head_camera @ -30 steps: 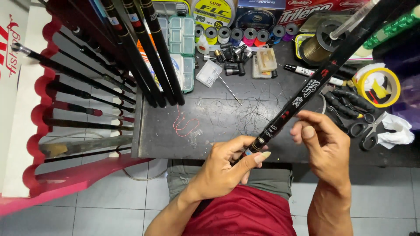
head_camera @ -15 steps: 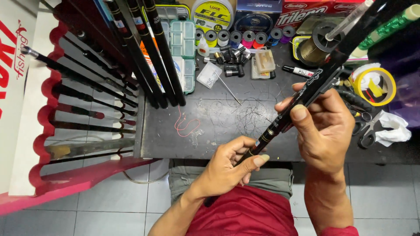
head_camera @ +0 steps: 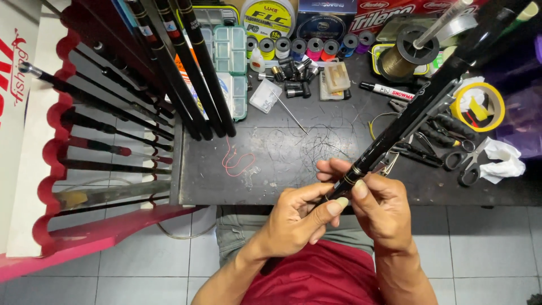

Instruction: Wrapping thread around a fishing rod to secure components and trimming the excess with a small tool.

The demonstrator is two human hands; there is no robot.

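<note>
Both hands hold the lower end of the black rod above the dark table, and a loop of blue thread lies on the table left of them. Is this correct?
Not quite: in the head view the thread is red, not blue. The left hand and right hand do hold the black rod above the dark table.

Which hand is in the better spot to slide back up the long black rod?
Probably the right hand. It grips the black rod just above the gold ring, on the side with the long free shaft. The left hand pinches the very bottom end.
</note>
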